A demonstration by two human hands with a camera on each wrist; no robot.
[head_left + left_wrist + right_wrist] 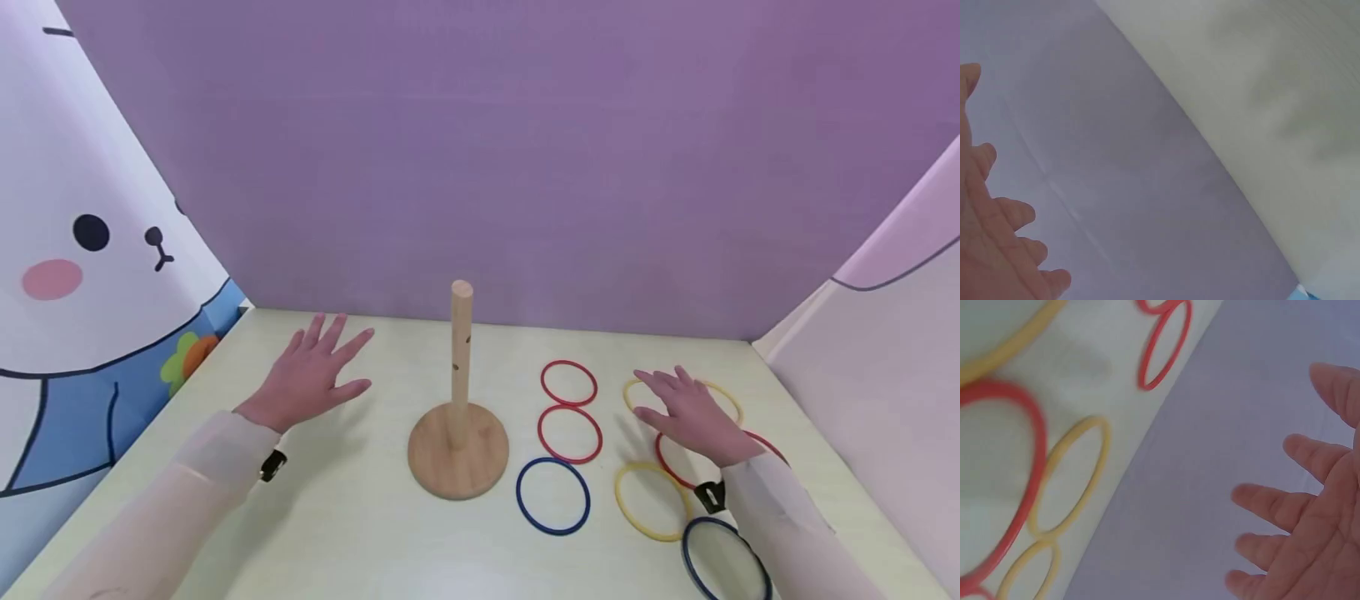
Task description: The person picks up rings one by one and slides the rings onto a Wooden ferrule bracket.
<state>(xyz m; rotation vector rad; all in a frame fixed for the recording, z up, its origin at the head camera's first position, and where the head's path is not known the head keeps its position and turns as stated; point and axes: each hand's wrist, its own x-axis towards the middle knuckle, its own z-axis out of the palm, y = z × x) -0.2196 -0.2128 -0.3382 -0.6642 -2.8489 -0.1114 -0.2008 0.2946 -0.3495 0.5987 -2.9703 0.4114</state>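
Observation:
My left hand hovers over the table left of a wooden peg stand, fingers spread and holding nothing. In the left wrist view its palm and fingertips show at the left edge. The upright peg rises from a round wooden base, with no ring on it. Over the rings at the right, my right hand is also spread and holds nothing. Below it lie a yellow ring and a red ring, both partly hidden. A nearer yellow ring and a dark blue ring lie closer to me.
Between peg and right hand, a far red ring, another red ring and a blue ring form a column. A purple panel stands behind the pale table. White side panels flank it, the left one printed with a cartoon animal.

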